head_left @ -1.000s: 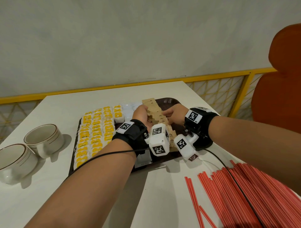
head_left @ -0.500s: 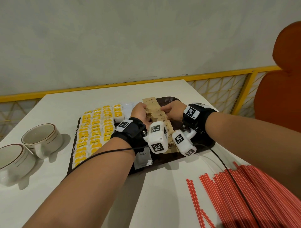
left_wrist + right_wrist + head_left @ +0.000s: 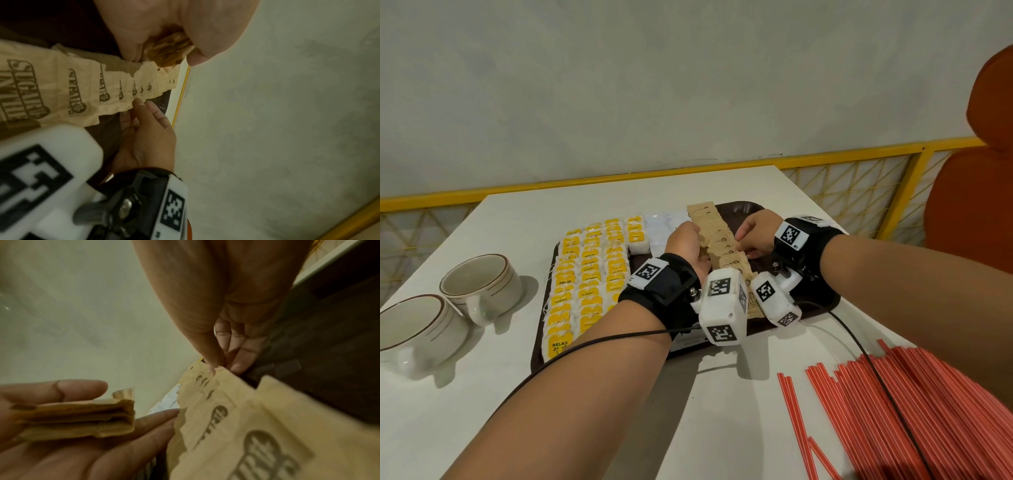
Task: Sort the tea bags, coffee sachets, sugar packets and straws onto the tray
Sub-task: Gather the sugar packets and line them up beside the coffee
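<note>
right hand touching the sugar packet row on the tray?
Touching. In the right wrist view, the right hand's fingertips pinch the edge of a packet in the sugar packet row.

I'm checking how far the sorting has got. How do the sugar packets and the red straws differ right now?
The sugar packets lie on the tray in an overlapping row; the red straws lie off it on the table, in a loose heap. Both hands work the packets: the left hand holds a small stack, the right hand pinches one packet. Neither touches the straws.
</note>
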`<state>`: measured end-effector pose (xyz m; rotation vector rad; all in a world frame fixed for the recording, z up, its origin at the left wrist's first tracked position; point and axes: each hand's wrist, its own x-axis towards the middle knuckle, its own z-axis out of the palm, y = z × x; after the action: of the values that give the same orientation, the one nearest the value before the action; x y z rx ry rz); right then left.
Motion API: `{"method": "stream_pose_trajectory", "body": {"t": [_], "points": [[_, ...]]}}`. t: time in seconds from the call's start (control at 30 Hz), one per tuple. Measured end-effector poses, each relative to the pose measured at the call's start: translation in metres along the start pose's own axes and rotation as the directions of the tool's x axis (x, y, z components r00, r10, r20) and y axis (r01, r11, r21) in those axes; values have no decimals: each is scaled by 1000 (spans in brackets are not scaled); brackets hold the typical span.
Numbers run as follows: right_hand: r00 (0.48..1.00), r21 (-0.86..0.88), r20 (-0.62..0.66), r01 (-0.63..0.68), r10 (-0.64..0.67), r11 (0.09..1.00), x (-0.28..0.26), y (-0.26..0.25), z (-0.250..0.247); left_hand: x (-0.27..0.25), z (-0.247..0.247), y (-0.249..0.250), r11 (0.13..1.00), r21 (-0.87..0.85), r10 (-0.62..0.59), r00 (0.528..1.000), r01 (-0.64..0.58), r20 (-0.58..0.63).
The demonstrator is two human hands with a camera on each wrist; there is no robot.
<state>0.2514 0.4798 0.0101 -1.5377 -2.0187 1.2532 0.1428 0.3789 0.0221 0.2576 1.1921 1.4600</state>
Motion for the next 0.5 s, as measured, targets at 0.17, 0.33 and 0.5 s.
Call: {"method": "stream_pose_trajectory", "body": {"t": [0.17,0.33,0.5], "points": [[999,-10,-35,30,-30,999,6,1,-1,6,0,-1,999,19,28,999,-28,-32],[998,-14,-33,54,-54,998,4,2,-5,10,-1,0,997,70,34,998,-30,-58],[996,-12,-45,76,-76,997,3,0,-4,11,0,1,994,102,45,997,-39,-56]]}}
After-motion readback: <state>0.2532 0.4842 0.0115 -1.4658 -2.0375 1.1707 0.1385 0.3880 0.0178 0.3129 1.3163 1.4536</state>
